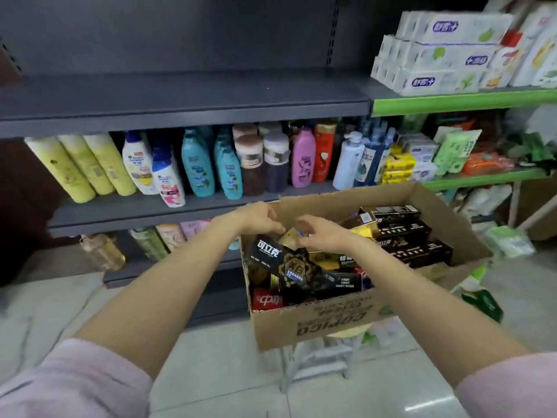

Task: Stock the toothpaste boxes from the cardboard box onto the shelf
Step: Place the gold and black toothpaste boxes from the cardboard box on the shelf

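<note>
Inside the brown cardboard box (331,315), your left hand (259,218) and right hand (319,236) curl fingers on a gold toothpaste box (290,238) between them; whether gripped, cannot tell.

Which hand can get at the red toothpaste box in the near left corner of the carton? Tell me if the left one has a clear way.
Probably yes. The left hand hovers over the open cardboard box, and the red toothpaste box lies partly exposed at the near wall, though black boxes overlap it.

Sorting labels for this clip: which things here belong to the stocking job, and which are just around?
Job: cardboard box; toothpaste boxes; empty grey shelf; left hand; right hand.
Around: shampoo bottles; tissue packs; white stool.
</note>
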The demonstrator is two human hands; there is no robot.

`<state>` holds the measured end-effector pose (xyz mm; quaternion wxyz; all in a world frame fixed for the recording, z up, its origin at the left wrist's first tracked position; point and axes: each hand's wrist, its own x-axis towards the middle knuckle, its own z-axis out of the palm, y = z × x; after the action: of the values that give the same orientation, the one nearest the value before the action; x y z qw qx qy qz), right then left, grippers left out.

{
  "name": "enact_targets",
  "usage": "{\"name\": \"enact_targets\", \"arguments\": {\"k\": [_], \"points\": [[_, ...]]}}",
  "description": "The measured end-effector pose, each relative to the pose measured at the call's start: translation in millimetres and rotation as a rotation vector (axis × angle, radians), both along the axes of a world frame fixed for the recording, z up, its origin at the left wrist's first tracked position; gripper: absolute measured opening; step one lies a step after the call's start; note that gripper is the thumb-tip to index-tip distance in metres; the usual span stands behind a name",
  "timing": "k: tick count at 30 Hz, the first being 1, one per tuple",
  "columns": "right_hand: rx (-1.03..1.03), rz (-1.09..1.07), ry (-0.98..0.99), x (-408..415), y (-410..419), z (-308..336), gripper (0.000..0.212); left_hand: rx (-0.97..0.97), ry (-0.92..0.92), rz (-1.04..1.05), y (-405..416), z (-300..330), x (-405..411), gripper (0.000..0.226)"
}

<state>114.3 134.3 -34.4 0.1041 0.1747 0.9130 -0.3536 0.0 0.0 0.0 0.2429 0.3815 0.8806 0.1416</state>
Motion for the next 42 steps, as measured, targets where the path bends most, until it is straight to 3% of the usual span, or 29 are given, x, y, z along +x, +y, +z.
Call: {"name": "enact_targets", "arguments": {"k": [3, 5, 7, 11, 14, 17, 21, 24, 29, 33, 36, 42], "points": [[-0.089, 0.095, -0.114, 2.9, 4.1, -11.3, 0.094, -0.206, -0.139, -0.062, -5.9, -14.7, 7.3, 0.086], [-0.056, 0.156, -0.231, 4.8, 6.5, -18.8, 0.096, -0.198, -0.175, -0.038, -9.1, -25.1, 7.4, 0.094], [-0.055, 0.157, -0.243, 5.4, 10.5, -24.0, 0.079, -0.095, -0.154, 0.011, -8.6, -31.5, 2.2, 0.092], [-0.344, -0.017, -0.068, 7.4, 21.3, -30.7, 0.039, 0.237, -0.183, 0.195, -0.5, -38.7, -2.6, 0.086], [-0.425, -0.227, 0.065, 7.6, 33.2, -31.3, 0.054, 0.418, -0.221, 0.387, 15.8, -47.8, -8.2, 0.082], [-0.335, -0.404, 0.152, 7.3, 47.5, -31.2, 0.056, 0.364, -0.182, 0.423, 36.2, -60.3, -6.7, 0.069], [-0.282, -0.551, 0.231, 9.0, 67.0, -36.3, 0.047, 0.212, -0.147, 0.265, 64.9, -81.9, 3.3, 0.041], [-0.229, -0.597, 0.253, 8.1, 79.0, -37.8, 0.043, 0.147, -0.147, 0.126, 91.1, -94.3, 4.3, 0.049], [-0.198, -0.655, 0.296, 4.5, 92.9, -40.1, 0.042, 0.034, -0.317, 0.010, 124.6, -112.0, 2.9, 0.069], [-0.189, -0.682, 0.299, 5.1, 100.0, -42.2, 0.042, 0.047, -0.266, -0.034, 145.8, -130.0, 7.4, 0.078], [-0.169, -0.643, 0.302, 10.2, 102.8, -37.6, 0.045, 0.094, -0.194, -0.025, 154.8, -132.8, 12.7, 0.054], [-0.188, -0.675, 0.432, 14.3, 101.7, -14.2, 0.046, 0.184, -0.028, 0.023, 138.5, -100.1, 14.9, 0.039]]}}
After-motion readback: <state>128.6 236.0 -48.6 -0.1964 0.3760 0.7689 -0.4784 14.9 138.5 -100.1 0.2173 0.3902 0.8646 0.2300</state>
